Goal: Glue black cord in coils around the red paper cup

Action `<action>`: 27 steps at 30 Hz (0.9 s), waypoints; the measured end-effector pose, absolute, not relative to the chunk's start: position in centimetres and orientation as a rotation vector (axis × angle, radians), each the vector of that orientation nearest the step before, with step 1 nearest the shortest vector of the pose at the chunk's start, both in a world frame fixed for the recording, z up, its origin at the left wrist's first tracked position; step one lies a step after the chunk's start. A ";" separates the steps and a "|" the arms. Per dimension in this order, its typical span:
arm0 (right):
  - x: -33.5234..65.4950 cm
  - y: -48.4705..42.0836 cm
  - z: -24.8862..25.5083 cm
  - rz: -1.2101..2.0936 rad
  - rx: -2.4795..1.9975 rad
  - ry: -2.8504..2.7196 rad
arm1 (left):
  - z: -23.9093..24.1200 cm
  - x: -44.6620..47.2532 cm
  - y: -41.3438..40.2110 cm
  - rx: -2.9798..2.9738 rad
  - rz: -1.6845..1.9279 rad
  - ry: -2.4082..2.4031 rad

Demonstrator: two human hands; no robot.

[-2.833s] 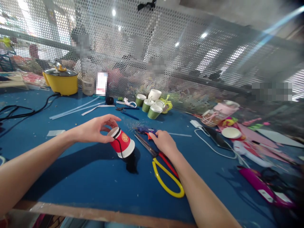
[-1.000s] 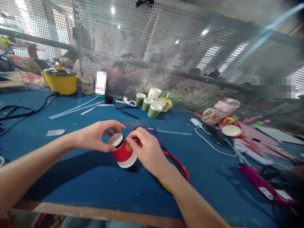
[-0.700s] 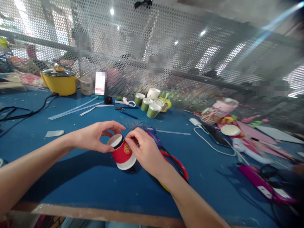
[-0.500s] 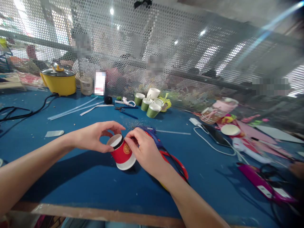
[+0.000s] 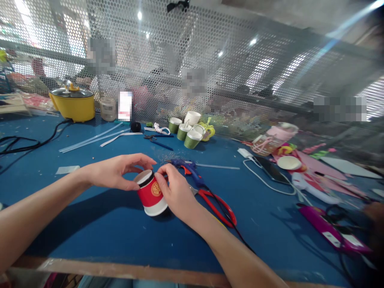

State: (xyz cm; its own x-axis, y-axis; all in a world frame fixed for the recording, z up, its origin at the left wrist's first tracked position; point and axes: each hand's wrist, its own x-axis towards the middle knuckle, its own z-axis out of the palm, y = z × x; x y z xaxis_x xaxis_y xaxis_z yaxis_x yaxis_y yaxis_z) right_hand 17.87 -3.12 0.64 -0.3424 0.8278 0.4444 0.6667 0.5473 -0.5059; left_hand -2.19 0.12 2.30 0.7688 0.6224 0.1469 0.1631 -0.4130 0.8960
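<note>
A small red and white paper cup stands tilted, its wide white rim down on the blue table. A gold round emblem is on its red side, and a black band runs round the narrow upper end. My left hand curves about that end, with the thumb at the near left edge and the fingers behind. On the right side, my right hand grips the cup, thumb by the band. Just beyond my right hand lie a blue glue gun and red-handled scissors.
Green-and-white cups cluster at the back beside pliers and clear glue sticks. A yellow pot stands back left. Right are a phone, a cable and a purple power strip. Behind rises a perforated metal screen.
The cup has turned a little, so its emblem faces me more. Both hands have shifted slightly left with it, and more of the glue gun and scissors shows.
</note>
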 end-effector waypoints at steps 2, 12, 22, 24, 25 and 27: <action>17.7 -3.1 0.3 0.305 -1.208 -2.089 | 2.3 -2.2 0.2 1.953 0.574 0.585; 17.3 -3.4 -0.2 0.193 -1.239 -2.041 | 2.5 -2.0 -0.1 2.014 0.559 0.732; 17.0 -3.7 -0.3 0.119 -1.248 -2.038 | 2.4 -0.6 -0.8 2.178 0.611 0.940; 17.1 -3.7 -0.2 0.112 -1.248 -2.049 | 2.7 -0.7 -0.9 2.168 0.532 0.962; 17.1 -3.8 -0.1 0.106 -1.245 -2.058 | 2.9 -0.7 -0.9 2.142 0.502 0.952; 17.2 -3.8 0.0 0.087 -1.234 -2.076 | 3.0 -0.7 -0.9 2.079 0.481 0.913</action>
State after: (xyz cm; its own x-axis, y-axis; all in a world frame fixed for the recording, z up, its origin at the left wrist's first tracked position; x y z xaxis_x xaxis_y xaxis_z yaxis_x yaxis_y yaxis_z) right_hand 17.18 -3.79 0.04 -0.2928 0.7911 0.5370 0.7433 0.5417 -0.3926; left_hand -0.67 -0.93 3.04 0.6677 0.7440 0.0241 0.4407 -0.4212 0.7927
